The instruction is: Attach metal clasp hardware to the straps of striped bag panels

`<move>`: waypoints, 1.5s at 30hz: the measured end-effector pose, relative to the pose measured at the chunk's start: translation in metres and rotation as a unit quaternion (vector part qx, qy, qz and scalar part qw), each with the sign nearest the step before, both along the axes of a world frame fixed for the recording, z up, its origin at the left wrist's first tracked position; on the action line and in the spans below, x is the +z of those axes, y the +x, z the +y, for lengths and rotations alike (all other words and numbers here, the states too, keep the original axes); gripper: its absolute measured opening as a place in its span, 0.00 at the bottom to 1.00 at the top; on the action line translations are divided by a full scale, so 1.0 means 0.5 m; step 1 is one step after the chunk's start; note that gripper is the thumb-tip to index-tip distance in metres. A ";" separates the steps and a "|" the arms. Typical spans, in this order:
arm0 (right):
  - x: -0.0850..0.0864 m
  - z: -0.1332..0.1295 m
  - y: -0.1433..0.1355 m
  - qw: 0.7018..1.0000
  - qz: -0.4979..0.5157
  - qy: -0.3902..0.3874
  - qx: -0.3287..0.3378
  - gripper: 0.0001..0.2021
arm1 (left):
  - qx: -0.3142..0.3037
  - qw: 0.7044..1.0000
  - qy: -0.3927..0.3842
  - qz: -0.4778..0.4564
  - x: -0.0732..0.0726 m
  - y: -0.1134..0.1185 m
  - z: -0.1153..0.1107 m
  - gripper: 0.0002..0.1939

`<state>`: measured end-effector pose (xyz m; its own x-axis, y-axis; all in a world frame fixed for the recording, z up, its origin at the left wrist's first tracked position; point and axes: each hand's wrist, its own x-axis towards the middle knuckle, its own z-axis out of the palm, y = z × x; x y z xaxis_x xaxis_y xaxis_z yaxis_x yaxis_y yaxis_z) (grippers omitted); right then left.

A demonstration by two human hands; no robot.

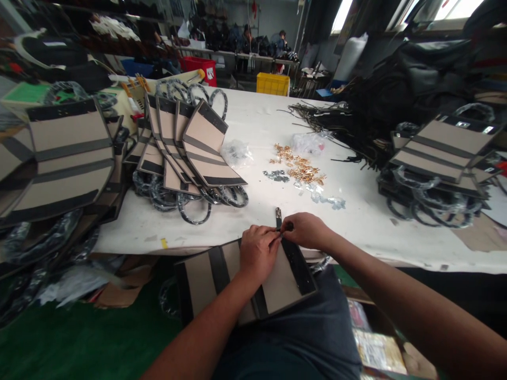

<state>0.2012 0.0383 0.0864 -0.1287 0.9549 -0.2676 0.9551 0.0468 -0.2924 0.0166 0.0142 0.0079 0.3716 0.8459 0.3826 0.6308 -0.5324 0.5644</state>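
A beige bag panel with black bands lies across my lap, leaning on the table's front edge. On its upper part rests my left hand, fingers bent and gripping near the black edge band. My right hand is closed beside it, fingertips pinched against the left fingertips. What the right fingers pinch is small and dark, mostly hidden by the fingers. Just beyond the fingertips a short black strap with a gold metal piece at its end sticks out onto the table.
Gold metal fittings and silver plates lie scattered on the white table. Stacked bag panels with wrapped handles stand left, others right. Black straps are heaped at the back right. A yellow crate stands beyond.
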 end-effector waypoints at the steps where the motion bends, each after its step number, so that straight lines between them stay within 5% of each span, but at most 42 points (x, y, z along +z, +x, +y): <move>1: 0.001 -0.002 -0.001 1.000 -0.014 0.002 0.000 0.11 | 0.003 1.000 0.003 0.004 -0.001 0.001 0.001 0.07; 12: 0.005 -0.015 -0.007 0.995 -0.095 0.022 -0.018 0.11 | 0.011 1.000 0.009 0.014 0.003 0.008 0.003 0.07; 24: -0.024 -0.030 0.012 0.997 -0.045 0.056 -0.027 0.09 | -0.002 0.999 0.004 0.033 0.006 0.012 0.010 0.10; 34: -0.029 -0.115 0.035 0.997 0.018 0.080 -0.009 0.08 | -0.050 0.997 0.021 0.055 0.001 0.008 0.018 0.13; 40: -0.053 -0.191 0.039 0.993 0.079 0.025 -0.079 0.09 | -0.070 0.995 0.008 0.066 0.010 0.007 0.019 0.18; 45: -0.057 -0.192 0.027 0.988 0.071 0.010 -0.140 0.08 | -0.074 0.994 -0.002 0.079 0.014 0.011 0.024 0.19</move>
